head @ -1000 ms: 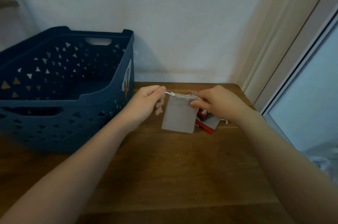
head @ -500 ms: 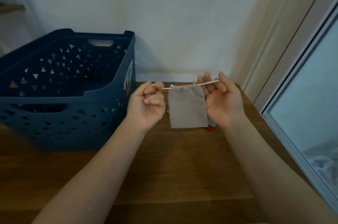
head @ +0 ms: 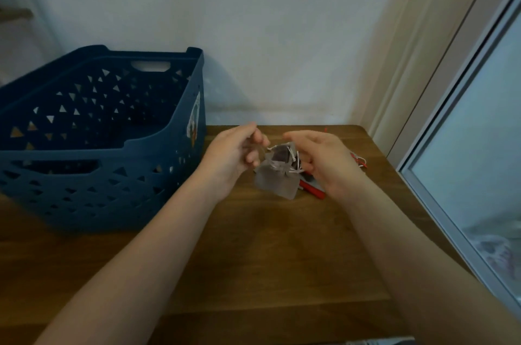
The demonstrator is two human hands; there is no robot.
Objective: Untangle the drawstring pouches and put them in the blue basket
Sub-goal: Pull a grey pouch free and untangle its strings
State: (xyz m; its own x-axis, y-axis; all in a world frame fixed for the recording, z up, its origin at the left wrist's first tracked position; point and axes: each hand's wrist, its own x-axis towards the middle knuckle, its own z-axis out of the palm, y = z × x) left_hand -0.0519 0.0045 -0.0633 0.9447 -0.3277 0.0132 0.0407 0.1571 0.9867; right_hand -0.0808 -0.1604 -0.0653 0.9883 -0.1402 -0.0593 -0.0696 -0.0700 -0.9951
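Observation:
A grey drawstring pouch (head: 277, 179) hangs between my hands just above the wooden table, its mouth pulled open and its white strings loose. My left hand (head: 234, 157) pinches the left rim of the pouch by the string. On the other side, my right hand (head: 324, 160) has its thumb stretched out and its fingers curled at the right rim. Under the grey pouch lies a red pouch (head: 313, 191), mostly hidden by my right hand. The blue basket (head: 112, 189) stands at the left; what shows of its inside holds nothing.
The wooden table (head: 267, 254) ends at a white wall behind. A red string (head: 358, 160) trails out to the right of my right hand. A window frame (head: 439, 192) runs along the table's right edge.
The pouch was stretched shut between its two strings held high. Both hands have come down and closer together, and the pouch's mouth now gapes open.

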